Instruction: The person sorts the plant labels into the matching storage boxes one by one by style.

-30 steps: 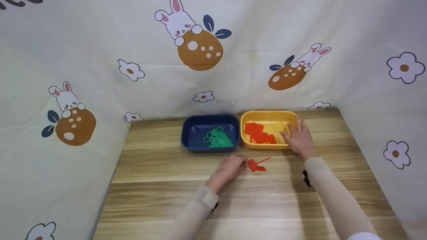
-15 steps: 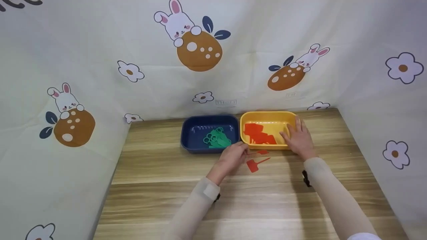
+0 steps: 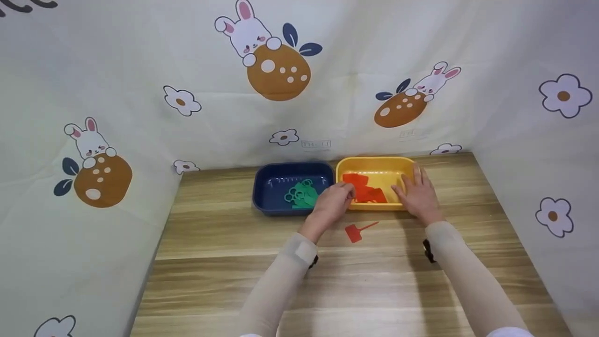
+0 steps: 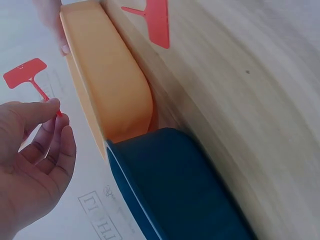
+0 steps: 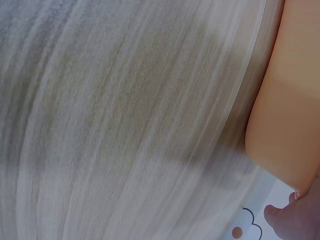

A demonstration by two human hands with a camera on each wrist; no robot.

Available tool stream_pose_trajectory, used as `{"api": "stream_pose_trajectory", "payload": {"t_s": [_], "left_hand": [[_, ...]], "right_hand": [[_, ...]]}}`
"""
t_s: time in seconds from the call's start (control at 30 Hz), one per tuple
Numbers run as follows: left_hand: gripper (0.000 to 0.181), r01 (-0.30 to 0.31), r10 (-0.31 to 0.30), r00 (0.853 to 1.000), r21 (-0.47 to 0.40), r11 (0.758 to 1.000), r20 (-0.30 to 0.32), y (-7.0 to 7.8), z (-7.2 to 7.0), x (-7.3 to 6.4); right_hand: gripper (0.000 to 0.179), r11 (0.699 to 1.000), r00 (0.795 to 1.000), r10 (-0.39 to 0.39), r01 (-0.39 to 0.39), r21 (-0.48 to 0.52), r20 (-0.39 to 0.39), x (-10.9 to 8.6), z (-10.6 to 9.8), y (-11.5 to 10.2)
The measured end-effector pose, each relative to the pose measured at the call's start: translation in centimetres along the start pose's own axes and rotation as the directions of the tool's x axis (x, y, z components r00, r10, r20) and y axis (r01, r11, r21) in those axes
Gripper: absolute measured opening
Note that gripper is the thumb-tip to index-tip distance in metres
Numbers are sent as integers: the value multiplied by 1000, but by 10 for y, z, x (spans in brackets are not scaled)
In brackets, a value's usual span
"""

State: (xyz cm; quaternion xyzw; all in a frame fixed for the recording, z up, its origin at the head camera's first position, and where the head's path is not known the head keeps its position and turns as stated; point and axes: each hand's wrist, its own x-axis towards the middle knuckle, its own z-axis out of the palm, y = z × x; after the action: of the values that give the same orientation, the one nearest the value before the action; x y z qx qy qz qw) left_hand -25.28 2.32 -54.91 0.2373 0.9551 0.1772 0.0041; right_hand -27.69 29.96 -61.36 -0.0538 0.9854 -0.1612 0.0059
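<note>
My left hand [image 3: 331, 201] is over the left front rim of the yellow box [image 3: 374, 206]. Its thumb and fingertips pinch the thin stem of a red T-shaped plant label [image 4: 25, 72], whose flat head points away from the hand in the left wrist view. My right hand [image 3: 421, 196] holds the yellow box at its right end, thumb inside and fingers over the outer wall. Several red labels [image 3: 362, 189] lie heaped in the box's left part. On the table in front lies a single red plant label [image 3: 354, 233].
Against the yellow box's left side stands a dark blue box [image 3: 269, 192] holding several green pieces with ring ends [image 3: 302, 194]. Both boxes sit at the back of the wooden table [image 3: 210, 290]. A printed cloth [image 3: 351, 103] hangs behind and at both sides.
My left hand has picked a red plant label off the table and carried it up and back to the yellow box. The other label and my right hand have stayed in place.
</note>
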Motion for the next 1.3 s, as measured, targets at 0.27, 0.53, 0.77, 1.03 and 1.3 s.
{"api": "stream_pose_trajectory", "payload": {"t_s": [0.27, 0.53, 0.77, 1.03, 1.3], "left_hand": [[10, 15, -15, 1000, 45, 999, 3, 6, 1, 19], [16, 61, -66, 995, 64, 996, 75, 9, 9, 32], [21, 90, -98, 987, 63, 994, 128, 7, 17, 38], [23, 95, -98, 985, 26, 995, 142, 8, 22, 42], [23, 99, -109, 984, 79, 992, 138, 10, 23, 39]], "right_hand": [[71, 1000, 1000, 3, -3, 11, 6, -1, -1, -3], [73, 1000, 1000, 11, -11, 5, 24, 0, 0, -2], [72, 1000, 1000, 9, -9, 1, 19, 0, -1, -3], [72, 1000, 1000, 16, -16, -2, 24, -1, -2, -3], [70, 1000, 1000, 2, -2, -9, 12, -1, -1, -3]]}}
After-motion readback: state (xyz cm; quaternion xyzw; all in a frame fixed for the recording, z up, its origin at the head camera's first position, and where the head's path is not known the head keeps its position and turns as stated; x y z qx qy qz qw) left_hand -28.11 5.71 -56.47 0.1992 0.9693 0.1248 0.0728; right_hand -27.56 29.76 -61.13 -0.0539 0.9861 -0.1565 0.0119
